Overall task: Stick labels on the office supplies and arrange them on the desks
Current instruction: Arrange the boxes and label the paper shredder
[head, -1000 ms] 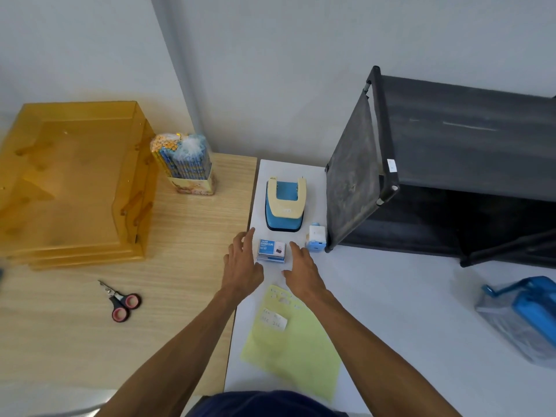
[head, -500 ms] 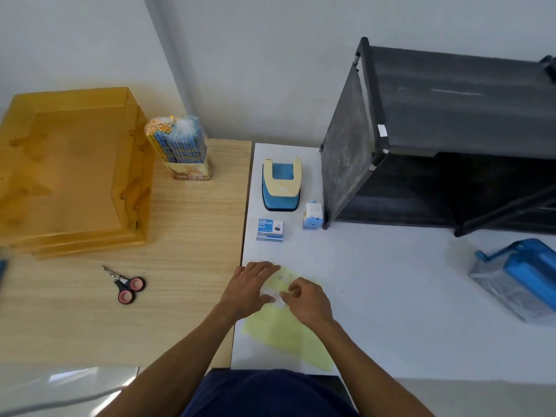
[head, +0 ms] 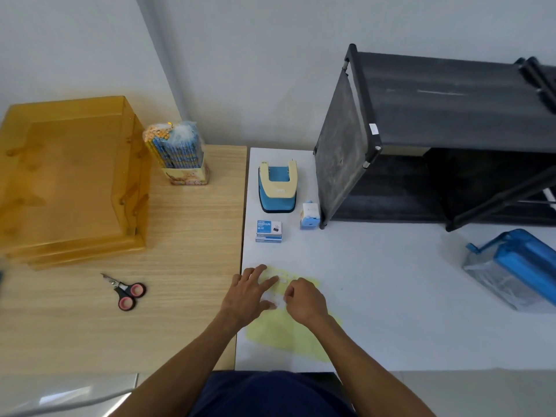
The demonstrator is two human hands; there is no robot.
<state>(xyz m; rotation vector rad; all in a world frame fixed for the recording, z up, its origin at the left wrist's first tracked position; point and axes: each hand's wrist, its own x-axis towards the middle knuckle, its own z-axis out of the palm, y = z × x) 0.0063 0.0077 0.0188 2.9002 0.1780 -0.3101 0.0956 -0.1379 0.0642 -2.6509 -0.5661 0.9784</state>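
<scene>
The left hand [head: 249, 293], fingers spread, is pressing the pale yellow paper sheet [head: 285, 335] flat on the white worktop [head: 391, 296], so that the right hand [head: 304, 302], fingers curled, is apparently pinching a small white label [head: 278, 302] loose.

A black shelf rack [head: 451, 121] stands on the far right part of the white desk [head: 391, 281]. Its fabric side panel faces left, and a small white tag [head: 373, 128] sits on its front-left post. A blue-and-clear plastic case [head: 517, 272] lies tilted at the desk's right edge, apart from the rack. A pale wall [head: 270, 55] runs behind. Grey floor [head: 481, 392] shows beyond the near edge.
</scene>
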